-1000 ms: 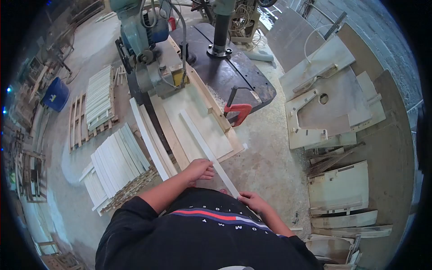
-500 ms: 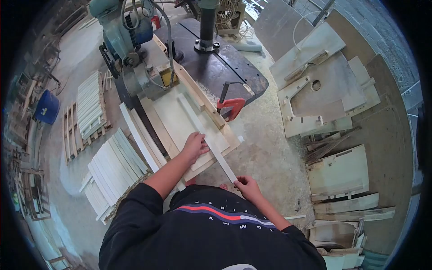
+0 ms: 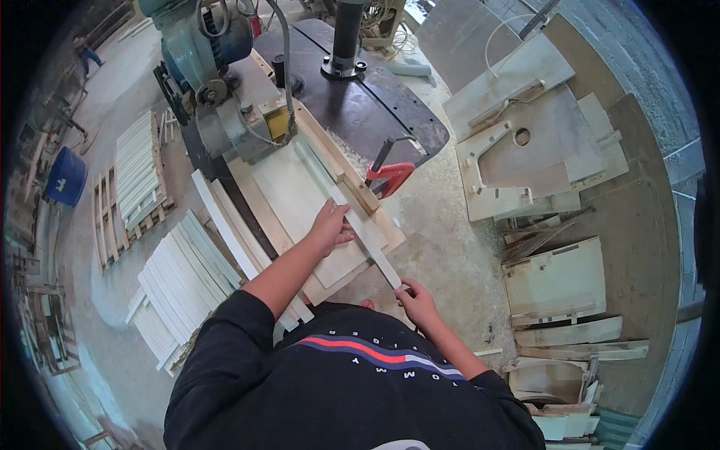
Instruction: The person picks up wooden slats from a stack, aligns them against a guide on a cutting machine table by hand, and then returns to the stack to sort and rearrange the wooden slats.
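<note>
A long pale wooden strip (image 3: 377,256) lies at a slant over the white board (image 3: 289,196) on the machine's bed. My left hand (image 3: 330,229) grips the strip near its middle, with the thumb and fingers at its edges. At the near end, my right hand (image 3: 418,304) pinches the strip's tip, which juts out past the board. The strip's far part runs along a wooden fence (image 3: 360,190) toward the grey-green motor machine (image 3: 240,124); its far end is hard to make out there.
A red clamp (image 3: 391,178) sits at the fence, beside a dark metal table (image 3: 375,97) with a column. Stacked wooden strips (image 3: 184,281) and a loaded pallet (image 3: 139,176) stand left, near a blue tub (image 3: 66,176). Plywood pieces (image 3: 555,277) lean at right. A distant person (image 3: 86,52) appears upper left.
The strip has moved forward and toward the fence, with both hands moving along with it. My view has shifted slightly, and a distant person now shows at upper left.
</note>
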A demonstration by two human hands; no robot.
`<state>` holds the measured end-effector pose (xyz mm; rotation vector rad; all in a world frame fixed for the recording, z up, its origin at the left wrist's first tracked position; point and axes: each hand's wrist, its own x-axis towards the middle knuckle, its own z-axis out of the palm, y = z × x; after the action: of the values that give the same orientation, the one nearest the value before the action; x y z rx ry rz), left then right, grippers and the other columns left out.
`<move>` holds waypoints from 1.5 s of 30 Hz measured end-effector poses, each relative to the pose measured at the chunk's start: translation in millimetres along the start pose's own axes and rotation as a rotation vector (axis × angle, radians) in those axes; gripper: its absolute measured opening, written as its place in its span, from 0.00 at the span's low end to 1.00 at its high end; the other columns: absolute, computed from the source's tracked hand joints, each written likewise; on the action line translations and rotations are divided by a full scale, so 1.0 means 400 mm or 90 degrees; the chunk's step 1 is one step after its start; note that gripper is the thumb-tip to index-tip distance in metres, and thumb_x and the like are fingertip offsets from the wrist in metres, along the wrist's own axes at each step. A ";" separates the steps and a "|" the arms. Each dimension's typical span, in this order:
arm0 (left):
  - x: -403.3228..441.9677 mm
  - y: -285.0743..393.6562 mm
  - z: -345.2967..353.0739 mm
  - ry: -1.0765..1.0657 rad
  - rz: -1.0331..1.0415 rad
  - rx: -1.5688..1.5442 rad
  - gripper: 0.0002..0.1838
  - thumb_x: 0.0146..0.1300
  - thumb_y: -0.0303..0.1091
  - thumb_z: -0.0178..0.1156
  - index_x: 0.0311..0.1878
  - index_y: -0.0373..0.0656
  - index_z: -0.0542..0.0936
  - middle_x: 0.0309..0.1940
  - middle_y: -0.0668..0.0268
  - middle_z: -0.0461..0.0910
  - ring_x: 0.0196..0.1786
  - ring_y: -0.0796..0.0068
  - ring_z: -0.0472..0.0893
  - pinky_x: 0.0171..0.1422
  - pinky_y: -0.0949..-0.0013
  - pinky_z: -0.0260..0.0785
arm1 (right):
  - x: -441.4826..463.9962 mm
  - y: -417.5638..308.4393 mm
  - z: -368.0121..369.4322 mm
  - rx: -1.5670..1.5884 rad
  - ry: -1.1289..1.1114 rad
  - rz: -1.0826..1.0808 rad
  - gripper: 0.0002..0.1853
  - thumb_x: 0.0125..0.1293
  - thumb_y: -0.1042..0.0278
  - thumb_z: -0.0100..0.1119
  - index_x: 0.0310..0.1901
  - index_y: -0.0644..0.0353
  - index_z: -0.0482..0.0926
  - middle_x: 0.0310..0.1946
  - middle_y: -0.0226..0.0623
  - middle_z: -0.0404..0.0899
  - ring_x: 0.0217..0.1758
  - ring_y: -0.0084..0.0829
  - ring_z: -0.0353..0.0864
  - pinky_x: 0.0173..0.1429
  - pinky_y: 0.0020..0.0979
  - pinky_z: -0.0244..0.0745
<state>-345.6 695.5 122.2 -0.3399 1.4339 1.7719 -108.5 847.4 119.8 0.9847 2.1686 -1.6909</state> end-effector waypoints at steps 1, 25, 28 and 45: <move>0.000 0.009 0.003 0.004 -0.003 -0.007 0.42 0.63 0.41 0.54 0.73 0.49 0.41 0.44 0.61 0.67 0.38 0.72 0.70 0.38 0.64 0.75 | 0.004 -0.002 0.003 0.000 0.000 0.000 0.23 0.60 0.63 0.59 0.56 0.64 0.73 0.30 0.40 0.79 0.32 0.29 0.77 0.38 0.29 0.72; 0.107 0.190 -0.091 -0.003 0.026 0.013 0.42 0.56 0.32 0.53 0.72 0.54 0.43 0.30 0.68 0.63 0.26 0.79 0.64 0.29 0.71 0.65 | 0.100 -0.140 0.078 -0.210 -0.066 -0.150 0.41 0.58 0.59 0.59 0.69 0.62 0.51 0.33 0.49 0.78 0.36 0.39 0.79 0.42 0.36 0.74; 0.129 0.192 -0.112 0.053 0.059 -0.012 0.39 0.57 0.33 0.53 0.72 0.56 0.48 0.36 0.66 0.63 0.30 0.77 0.64 0.29 0.70 0.66 | 0.094 -0.139 0.091 -0.222 -0.052 -0.197 0.33 0.58 0.57 0.59 0.62 0.66 0.64 0.33 0.49 0.78 0.38 0.40 0.79 0.44 0.36 0.74; -0.318 0.017 -0.400 0.534 0.496 0.083 0.19 0.61 0.29 0.51 0.56 0.43 0.75 0.32 0.72 0.70 0.34 0.83 0.69 0.39 0.78 0.63 | 0.071 -0.097 0.201 -0.198 -0.539 -0.012 0.31 0.60 0.45 0.57 0.54 0.66 0.74 0.42 0.46 0.79 0.43 0.35 0.79 0.48 0.33 0.72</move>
<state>-313.7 496.7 159.0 -0.5410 2.5166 2.2413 -172.1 779.3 109.1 0.1063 1.7537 -1.3503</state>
